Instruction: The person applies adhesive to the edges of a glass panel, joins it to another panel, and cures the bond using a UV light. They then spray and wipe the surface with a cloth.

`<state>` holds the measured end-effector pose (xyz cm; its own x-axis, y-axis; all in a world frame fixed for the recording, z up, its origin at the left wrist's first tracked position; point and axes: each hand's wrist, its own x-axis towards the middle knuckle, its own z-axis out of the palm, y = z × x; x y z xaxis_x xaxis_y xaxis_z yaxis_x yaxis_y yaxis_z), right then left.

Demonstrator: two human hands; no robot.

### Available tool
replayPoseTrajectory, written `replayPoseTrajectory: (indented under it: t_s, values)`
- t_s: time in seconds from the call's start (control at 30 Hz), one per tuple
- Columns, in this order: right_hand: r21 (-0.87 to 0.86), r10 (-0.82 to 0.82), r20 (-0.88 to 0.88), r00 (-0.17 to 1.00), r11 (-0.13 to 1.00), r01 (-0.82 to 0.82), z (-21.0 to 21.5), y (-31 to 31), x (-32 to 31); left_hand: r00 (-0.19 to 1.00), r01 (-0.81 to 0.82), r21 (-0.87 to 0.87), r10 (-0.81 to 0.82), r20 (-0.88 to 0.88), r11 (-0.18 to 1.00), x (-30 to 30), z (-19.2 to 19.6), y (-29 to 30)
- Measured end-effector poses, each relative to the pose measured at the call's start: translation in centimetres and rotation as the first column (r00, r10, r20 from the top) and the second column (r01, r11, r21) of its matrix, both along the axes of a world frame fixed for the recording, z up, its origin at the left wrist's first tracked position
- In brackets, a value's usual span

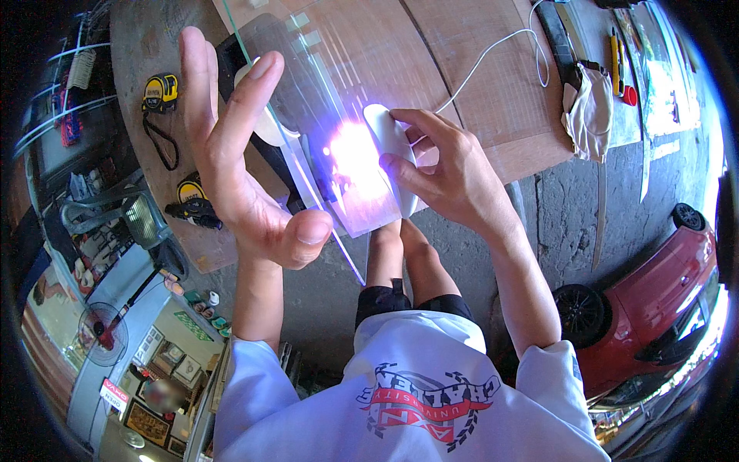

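My left hand [239, 169] is spread flat, fingers straight and apart, with its palm against the side of an upright glass pane [308, 192] seen nearly edge-on. A second clear glass sheet [323, 61] lies over the wooden table [477, 85]. My right hand [454, 173] grips a white oblong hand lamp [389, 135]. The lamp throws a bright violet-white glare [350, 154] onto the glass where the two pieces meet. A white cable [493, 50] runs from the lamp toward the upper right.
Two yellow-and-black tape measures [160, 91] [192, 196] lie on a round wooden top at the left. A crumpled cloth [589, 108], a yellow cutter [615, 52] and a dark long tool [556, 35] sit at the right. A red car [662, 292] and a standing fan [104, 331] are nearby.
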<state>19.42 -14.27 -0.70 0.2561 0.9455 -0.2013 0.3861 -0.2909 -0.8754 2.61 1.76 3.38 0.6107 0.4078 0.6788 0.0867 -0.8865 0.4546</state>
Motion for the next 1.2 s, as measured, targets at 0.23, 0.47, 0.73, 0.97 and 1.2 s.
replayPoseTrajectory:
  t_s: [0.23,0.47,0.73,0.97,1.2]
  values:
    - [-0.024,-0.007,-0.011,1.0,1.0,0.007,0.2,0.1,0.1,0.964,-0.089,-0.247,0.146,0.222,0.965,-2.1,-2.1,-2.2]
    - [-0.009,-0.033,-0.091,0.995,0.999,0.033,0.4,0.3,0.2,0.937,-0.341,-0.305,0.347,-0.037,0.889,-6.4,-6.4,-9.8]
    - [-0.067,-0.035,-0.158,0.987,0.997,0.025,0.4,0.5,0.2,0.892,-0.437,-0.422,0.444,-0.088,0.794,-5.6,-9.7,-11.9]
    - [-0.065,-0.049,-0.263,0.964,0.997,0.033,0.0,0.3,0.4,0.884,-0.423,-0.456,0.468,-0.016,0.783,-4.9,-9.9,-11.2]
    - [-0.076,-0.013,-0.231,0.973,0.997,-0.004,0.2,0.3,0.6,0.889,-0.389,-0.451,0.456,0.045,0.803,-5.1,-10.2,-11.1]
